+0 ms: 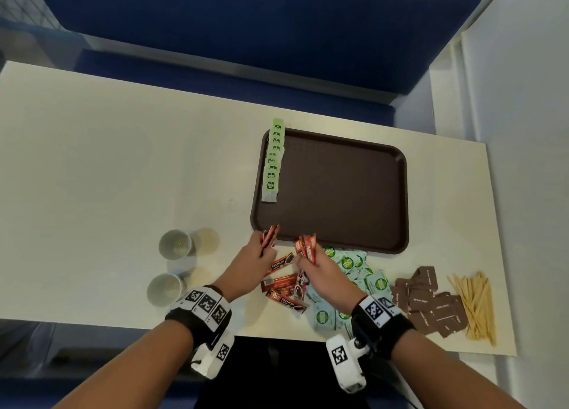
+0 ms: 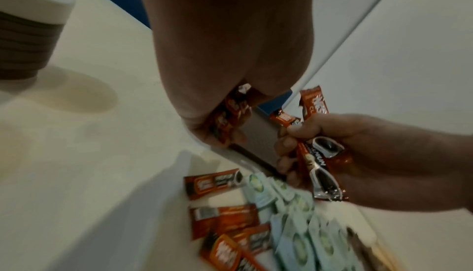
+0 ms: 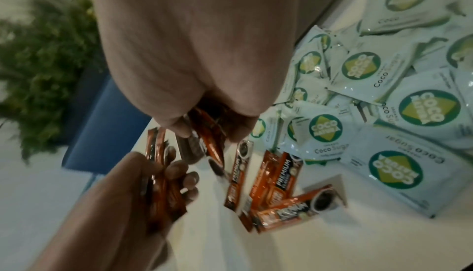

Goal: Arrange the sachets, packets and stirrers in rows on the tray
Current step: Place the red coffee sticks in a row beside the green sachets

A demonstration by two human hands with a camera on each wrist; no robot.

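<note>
A brown tray (image 1: 338, 189) lies on the pale table, with a row of green tea bags (image 1: 273, 159) along its left edge. Just in front of the tray's near edge, my left hand (image 1: 255, 254) grips a bunch of red coffee sachets (image 1: 269, 236). My right hand (image 1: 314, 263) grips another bunch of red coffee sachets (image 1: 306, 245). More coffee sachets (image 1: 283, 285) lie loose between my wrists. Pale blue coco sugar packets (image 1: 354, 273) are heaped to the right, then brown sugar packets (image 1: 428, 300) and wooden stirrers (image 1: 475, 307).
Two paper cups (image 1: 175, 243) (image 1: 163, 288) stand left of my left hand. A blue bench seat (image 1: 246, 23) runs behind the table. A white wall (image 1: 523, 100) closes off the right side. The table's near edge (image 1: 277, 334) is right under my wrists.
</note>
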